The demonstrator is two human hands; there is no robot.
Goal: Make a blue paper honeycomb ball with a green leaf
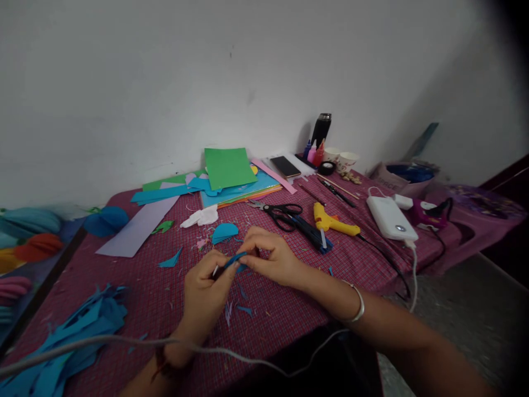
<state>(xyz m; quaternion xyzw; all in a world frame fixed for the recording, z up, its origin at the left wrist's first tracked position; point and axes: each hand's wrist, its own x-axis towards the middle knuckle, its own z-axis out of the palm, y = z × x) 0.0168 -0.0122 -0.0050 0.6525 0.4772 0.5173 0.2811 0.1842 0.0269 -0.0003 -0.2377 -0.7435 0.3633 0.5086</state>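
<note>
Both hands meet over the front middle of the table, pinching one small piece of blue paper [236, 257] between them. My left hand [206, 284] grips its near left end, with thumb and forefinger closed. On the other side my right hand [270, 255] pinches the far right end. Fingers hide much of the piece, so its full shape cannot be made out. Just beyond the hands lies a blue folded paper half-circle [225, 232]. Black-handled scissors [281, 212] rest behind the right hand, and a yellow glue gun [334, 221] lies to its right.
Blue paper scraps [82, 331] pile up at the left front. Coloured sheets [229, 168] are stacked near the wall. At the right sit a white power bank [392, 216] and a black bottle [321, 129]. A pale cable [215, 350] crosses the left forearm. Paper pumpkins [106, 221] stand at left.
</note>
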